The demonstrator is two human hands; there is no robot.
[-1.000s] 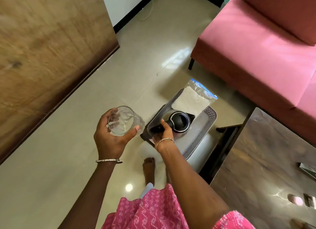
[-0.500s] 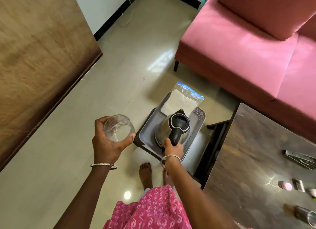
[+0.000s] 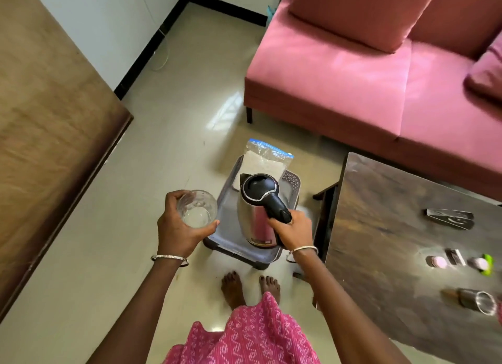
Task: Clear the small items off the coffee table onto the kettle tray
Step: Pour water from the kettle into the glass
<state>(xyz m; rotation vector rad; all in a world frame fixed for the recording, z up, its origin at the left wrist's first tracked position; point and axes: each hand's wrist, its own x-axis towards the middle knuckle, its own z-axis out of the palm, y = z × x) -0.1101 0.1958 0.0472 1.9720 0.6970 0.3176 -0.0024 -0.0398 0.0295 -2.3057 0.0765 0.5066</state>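
The left hand (image 3: 178, 229) was curled round a clear drinking glass (image 3: 197, 210), fingers behind it and thumb at the near rim, holding it upright just left of the grey plastic tray (image 3: 227, 229). The right hand (image 3: 294, 229) gripped the black handle of the stainless-steel electric kettle (image 3: 251, 217), which stood upright over the tray's near right part; whether its base touched the tray could not be told. A clear zip bag with white contents (image 3: 264, 159) lay across the tray's far end, overhanging the rim.

The tray sat low, just beyond the person's bare feet (image 3: 232, 287), close beside the dark wooden coffee table (image 3: 394, 227) on the right. On that table, well apart from both hands, lay a dark flat wrapper (image 3: 449, 218), two pink round pieces (image 3: 438, 261), a green item (image 3: 487, 264) and a steel tumbler (image 3: 475, 301) on its side.

Beige tiled floor (image 3: 122, 227) lay open to the left up to a brown wooden panel (image 3: 54, 132); a pink sofa (image 3: 353, 78) stood beyond the tray.
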